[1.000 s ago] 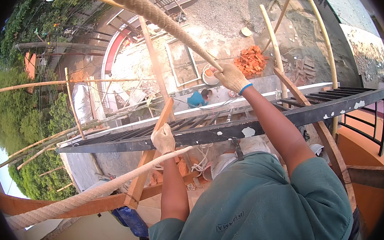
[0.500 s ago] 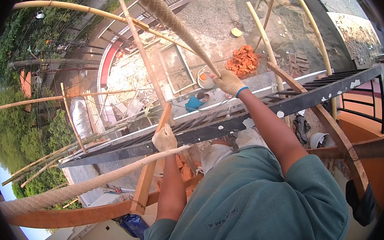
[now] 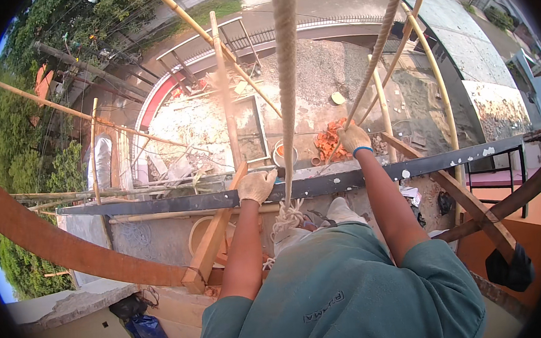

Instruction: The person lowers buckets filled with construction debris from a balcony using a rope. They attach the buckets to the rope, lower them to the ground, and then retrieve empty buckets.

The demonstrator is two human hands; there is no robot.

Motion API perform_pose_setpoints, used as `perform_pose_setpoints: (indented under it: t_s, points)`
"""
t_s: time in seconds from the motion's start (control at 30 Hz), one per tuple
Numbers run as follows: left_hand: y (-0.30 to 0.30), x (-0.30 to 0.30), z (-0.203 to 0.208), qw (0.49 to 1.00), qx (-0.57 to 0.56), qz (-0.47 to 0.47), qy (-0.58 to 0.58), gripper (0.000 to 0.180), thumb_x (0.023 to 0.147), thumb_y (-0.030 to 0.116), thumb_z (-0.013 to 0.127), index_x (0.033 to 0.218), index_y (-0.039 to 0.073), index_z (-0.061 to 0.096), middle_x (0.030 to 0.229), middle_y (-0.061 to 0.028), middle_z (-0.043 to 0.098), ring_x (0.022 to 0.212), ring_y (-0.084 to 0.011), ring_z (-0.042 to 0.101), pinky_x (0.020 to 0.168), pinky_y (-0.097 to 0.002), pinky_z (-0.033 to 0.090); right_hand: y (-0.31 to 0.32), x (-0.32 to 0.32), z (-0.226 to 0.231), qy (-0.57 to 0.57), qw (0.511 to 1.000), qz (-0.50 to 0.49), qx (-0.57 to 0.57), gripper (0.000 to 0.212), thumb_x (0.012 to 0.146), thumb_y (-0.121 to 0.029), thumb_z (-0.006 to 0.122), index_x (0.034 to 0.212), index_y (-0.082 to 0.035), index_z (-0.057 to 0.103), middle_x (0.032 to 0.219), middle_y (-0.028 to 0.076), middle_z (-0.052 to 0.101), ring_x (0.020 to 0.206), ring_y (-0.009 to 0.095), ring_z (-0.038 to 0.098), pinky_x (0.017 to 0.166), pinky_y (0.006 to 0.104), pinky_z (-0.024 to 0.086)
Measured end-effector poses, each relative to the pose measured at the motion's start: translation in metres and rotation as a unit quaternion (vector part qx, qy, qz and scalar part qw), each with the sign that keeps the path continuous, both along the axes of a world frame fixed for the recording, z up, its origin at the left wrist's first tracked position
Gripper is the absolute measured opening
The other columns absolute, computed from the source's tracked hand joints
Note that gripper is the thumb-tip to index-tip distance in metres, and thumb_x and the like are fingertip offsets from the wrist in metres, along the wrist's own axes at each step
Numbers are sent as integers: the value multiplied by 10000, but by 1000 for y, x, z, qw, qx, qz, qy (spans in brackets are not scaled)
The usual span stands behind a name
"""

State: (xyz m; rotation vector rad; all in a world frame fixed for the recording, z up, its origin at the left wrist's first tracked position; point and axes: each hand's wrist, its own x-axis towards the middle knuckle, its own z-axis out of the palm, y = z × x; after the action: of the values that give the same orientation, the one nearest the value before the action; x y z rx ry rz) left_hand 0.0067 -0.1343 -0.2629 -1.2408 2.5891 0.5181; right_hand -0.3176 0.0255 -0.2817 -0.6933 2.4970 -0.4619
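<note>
My right hand (image 3: 354, 139), in a pale work glove, is closed around a thick rope (image 3: 378, 52) that slants up to the upper right. My left hand (image 3: 256, 186), gloved too, is closed at the black metal rail (image 3: 329, 184), beside the top of a wooden post (image 3: 218, 233); its fingertips are hidden, and what they grip cannot be made out. Between my hands a second rope length (image 3: 286, 72) hangs nearly straight down. It ends in a bulky knot (image 3: 289, 216) near my legs, on my side of the rail.
Bamboo poles (image 3: 228, 102) stand beyond the rail. Far below lie a heap of orange bricks (image 3: 330, 141), a pale bucket (image 3: 278, 150) and a gravel pile (image 3: 320, 70). A curved-looking wooden beam (image 3: 79, 241) crosses at left; another brace (image 3: 470, 201) slants at right.
My right hand has moved right and lower with its rope. My left hand has shifted right along the rail. The other rope, formerly slack at left, now hangs upright with its knot visible.
</note>
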Motion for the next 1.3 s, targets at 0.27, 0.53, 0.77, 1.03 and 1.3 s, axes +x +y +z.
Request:
perform_pose_setpoints:
  t_s: [0.27, 0.53, 0.77, 1.03, 1.3]
  points:
    - [-8, 2, 17, 991, 78, -100, 31, 626, 968, 613, 473, 871, 76, 780, 859, -200, 736, 839, -388, 727, 788, -521, 555, 60, -7, -24, -79, 987, -81, -117, 480, 984, -435, 578, 1226, -35, 689, 990, 237, 743, 1018, 419, 702, 897, 502, 531]
    - [-10, 0, 25, 992, 88, -77, 41, 516, 974, 510, 514, 875, 92, 799, 837, -195, 738, 825, -375, 736, 775, -492, 573, 80, 42, -20, 86, 985, -62, -135, 343, 1041, -351, 568, 1074, -20, 652, 1044, 217, 648, 979, 360, 672, 820, 475, 521]
    - [-10, 5, 12, 993, 55, -82, 61, 468, 961, 455, 584, 731, 81, 746, 718, -188, 705, 705, -375, 712, 690, -495, 560, 60, 62, 4, 136, 985, -57, -86, 265, 1063, -286, 531, 1125, -51, 636, 1015, 205, 712, 947, 403, 699, 800, 496, 533]
    - [-11, 3, 11, 994, 47, -68, 70, 466, 975, 452, 567, 746, 87, 744, 738, -171, 719, 719, -360, 723, 711, -488, 564, 62, 54, 0, 125, 992, -18, -28, 256, 1069, -328, 500, 1136, -116, 627, 976, 195, 704, 902, 427, 698, 763, 523, 540]
    - [-9, 3, 12, 994, 39, -55, 84, 417, 960, 428, 606, 737, 98, 729, 729, -169, 713, 721, -371, 711, 705, -496, 557, 60, 54, 4, 116, 993, -22, -27, 306, 1068, -326, 503, 1149, -65, 642, 966, 242, 710, 928, 430, 692, 783, 512, 518]
